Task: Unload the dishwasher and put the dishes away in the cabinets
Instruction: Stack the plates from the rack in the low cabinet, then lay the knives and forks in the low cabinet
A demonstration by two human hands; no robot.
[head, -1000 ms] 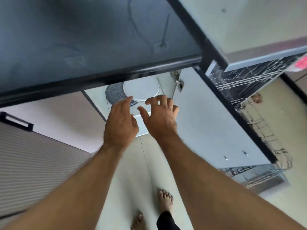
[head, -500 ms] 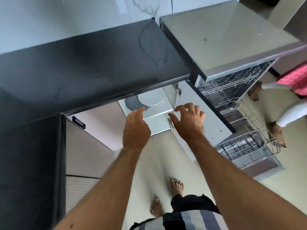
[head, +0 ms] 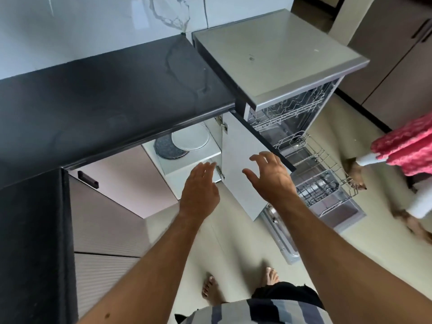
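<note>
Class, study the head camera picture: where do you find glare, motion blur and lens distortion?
Head view: soft daylight glare and a wall reflection sheen the black countertop; motion blur smears the left hand fingers and the bystander's feet at the right edge; the wide-angle lens bows the dishwasher and countertop edges; the plates sit in cabinet shade.

I see a glossy black stone table [head: 112,94], plain white round plate [head: 190,137] overlapping a speckled grey round plate [head: 167,148], white-lined cabinet [head: 187,170], silver-grey dishwasher [head: 275,54], beige floor [head: 233,242].
</note>
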